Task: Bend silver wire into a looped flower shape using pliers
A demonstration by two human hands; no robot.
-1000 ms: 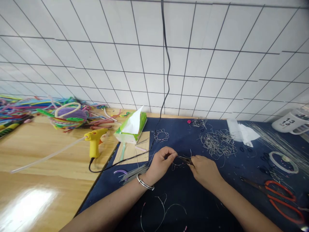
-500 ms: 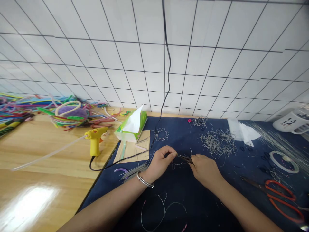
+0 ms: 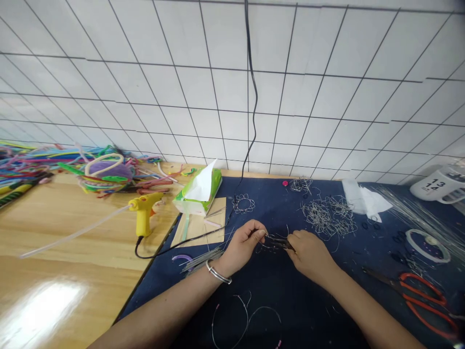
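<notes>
My left hand (image 3: 242,245), with a silver bangle on its wrist, pinches a thin wire shape (image 3: 268,248) over the dark blue mat (image 3: 290,310). My right hand (image 3: 309,252) is closed round small dark pliers (image 3: 278,241), whose tips meet the wire right at my left fingertips. The wire piece looks like a small looped form, partly hidden between the two hands. A finished wire flower (image 3: 243,203) lies on the mat a little beyond my left hand.
A heap of bent wire (image 3: 329,215) lies beyond my right hand. Red-handled scissors (image 3: 423,298) are at the right edge, a yellow glue gun (image 3: 143,213) and green tissue pack (image 3: 199,189) at the left, coloured pipe cleaners (image 3: 54,167) far left, loose wire loops (image 3: 247,315) near me.
Both hands stayed in place. The pliers' tips have shifted slightly left, closer to my left fingertips, and the wire piece has turned a little.
</notes>
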